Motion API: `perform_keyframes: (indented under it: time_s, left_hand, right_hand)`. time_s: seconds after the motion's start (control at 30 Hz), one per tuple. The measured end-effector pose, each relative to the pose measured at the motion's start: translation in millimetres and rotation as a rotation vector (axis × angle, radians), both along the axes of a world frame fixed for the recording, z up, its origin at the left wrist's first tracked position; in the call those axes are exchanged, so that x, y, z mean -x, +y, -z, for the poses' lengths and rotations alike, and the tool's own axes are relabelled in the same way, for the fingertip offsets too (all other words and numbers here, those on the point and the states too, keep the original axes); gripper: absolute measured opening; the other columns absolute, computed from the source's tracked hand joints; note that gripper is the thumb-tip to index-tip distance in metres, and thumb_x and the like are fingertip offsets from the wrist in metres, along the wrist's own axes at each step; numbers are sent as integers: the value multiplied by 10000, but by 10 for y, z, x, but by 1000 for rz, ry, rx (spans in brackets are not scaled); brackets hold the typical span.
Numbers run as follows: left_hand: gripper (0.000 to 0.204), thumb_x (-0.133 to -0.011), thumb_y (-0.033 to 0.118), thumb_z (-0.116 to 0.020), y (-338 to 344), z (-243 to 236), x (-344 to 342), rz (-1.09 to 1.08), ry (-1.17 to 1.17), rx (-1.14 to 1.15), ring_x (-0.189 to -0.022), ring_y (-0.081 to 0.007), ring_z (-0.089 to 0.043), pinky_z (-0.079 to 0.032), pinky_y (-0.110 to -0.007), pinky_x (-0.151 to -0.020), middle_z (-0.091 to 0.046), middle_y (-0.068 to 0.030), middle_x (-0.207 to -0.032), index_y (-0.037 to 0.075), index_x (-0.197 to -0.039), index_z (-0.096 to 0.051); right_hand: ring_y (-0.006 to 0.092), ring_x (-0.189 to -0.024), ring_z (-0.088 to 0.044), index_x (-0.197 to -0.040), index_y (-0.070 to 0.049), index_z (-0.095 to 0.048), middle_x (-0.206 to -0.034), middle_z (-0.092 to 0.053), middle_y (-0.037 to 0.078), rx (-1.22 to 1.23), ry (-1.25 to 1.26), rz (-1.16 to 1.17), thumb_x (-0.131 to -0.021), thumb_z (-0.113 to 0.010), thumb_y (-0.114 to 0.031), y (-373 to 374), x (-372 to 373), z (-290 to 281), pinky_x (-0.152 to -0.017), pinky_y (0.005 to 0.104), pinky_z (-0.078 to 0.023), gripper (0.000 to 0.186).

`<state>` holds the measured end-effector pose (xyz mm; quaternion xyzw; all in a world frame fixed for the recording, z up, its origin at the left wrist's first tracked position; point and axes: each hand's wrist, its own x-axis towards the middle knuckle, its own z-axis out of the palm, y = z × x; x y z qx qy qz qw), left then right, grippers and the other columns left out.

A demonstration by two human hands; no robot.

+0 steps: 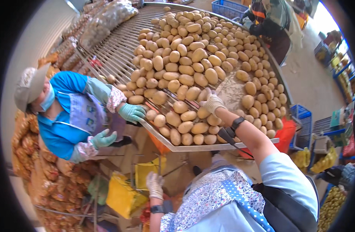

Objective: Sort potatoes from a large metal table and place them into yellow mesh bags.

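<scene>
A broad heap of potatoes [193,58] covers much of a metal sorting table [171,147] with a slatted part. Over its near half reaches my right hand [213,103] in a striped, pale knit glove. Its fingers stretch toward the potatoes beside a bare, dusty patch of table, and no potato shows in its grasp. My left hand [155,185], gloved alike, hangs below the table's near edge. That hand is empty, its fingers loosely apart, close to a yellow sheet-like piece [146,172].
A co-worker [65,116] in blue stands at the left, one green-gloved hand on the table's corner. Another person [272,27] works at the far right side. Filled net sacks [50,178] pile up at the left. A blue crate [301,125] stands right of the table.
</scene>
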<state>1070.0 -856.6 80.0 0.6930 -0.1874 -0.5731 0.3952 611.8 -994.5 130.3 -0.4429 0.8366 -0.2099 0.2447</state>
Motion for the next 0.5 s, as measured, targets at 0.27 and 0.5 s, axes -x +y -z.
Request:
perform_keyframes:
  time_s: [0.27, 0.5]
  left_hand:
    - [426, -916, 234, -667, -323, -954, 1256, 352, 81, 140, -840, -184, -662, -575, -330, -727, -643, -48, -1070, 83, -1287, -523]
    - [592, -946, 313, -620, -888, -1392, 2460, 366, 467, 138, -1009, -205, -619, -554, -348, -845, -553, -95, -1274, 90, -1432, -367]
  right_hand:
    - [346, -1106, -576, -1338, -116, -493, -1236, -551, 202, 29, -430, -194, -749, -736, -322, -293, 310, 66, -929, 409, -498, 670]
    - [164, -955, -636, -1168, -60, -664, -1063, -678, 90, 321, -1166, -481, -851, -660, -218, 61, 408, -324, -771, 304, -545, 355]
